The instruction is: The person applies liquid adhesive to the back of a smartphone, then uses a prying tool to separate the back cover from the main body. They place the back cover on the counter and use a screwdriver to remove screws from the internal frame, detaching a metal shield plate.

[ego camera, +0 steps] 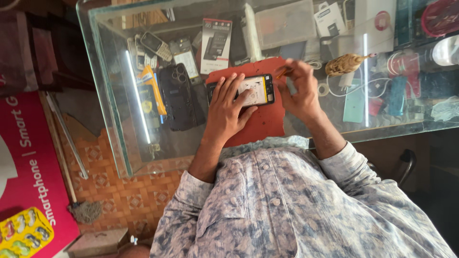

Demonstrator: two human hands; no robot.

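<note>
An opened phone (256, 91) with its pale inside showing lies on a red mat (260, 122) on a glass counter (110, 105). My left hand (227, 107) rests flat on the phone's left part and holds it down. My right hand (299, 88) is at the phone's right end, fingers pinched on a thin orange-brown tool (282, 72) whose tip points at the phone's upper right corner.
Left of the mat lie a black phone back cover (179, 98) and a yellow packet (152, 88). Behind are a small product box (216, 45) and old keypad phones (155, 45). A brush (346, 64), white cables (334, 88) and a teal case (354, 102) sit to the right.
</note>
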